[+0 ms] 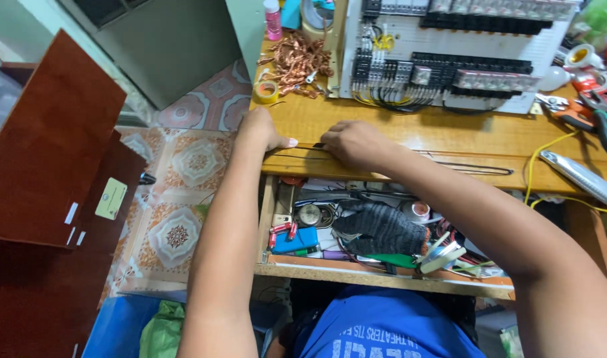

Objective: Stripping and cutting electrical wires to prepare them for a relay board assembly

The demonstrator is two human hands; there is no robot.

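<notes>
My left hand (pixel 260 129) rests at the left front corner of the wooden table (pixel 449 132), fingers curled, thumb on a thin black wire (pixel 476 169) that lies along the table's front edge. My right hand (pixel 356 142) presses down on the same wire a little to the right, fingers closed over it. The wire runs on to the right along the edge. Behind the hands stands a white panel (pixel 449 53) with rows of black terminal blocks and wiring.
An open drawer (pixel 383 272) below the table edge holds a dark knitted glove (pixel 380 229), a blue box, tools and wire bits. A heap of copper wire scraps (pixel 295 63), a yellow tape roll (pixel 266 91), pliers (pixel 595 116) and a grey cutter (pixel 582 176) lie on the table. A brown cabinet (pixel 45 166) stands left.
</notes>
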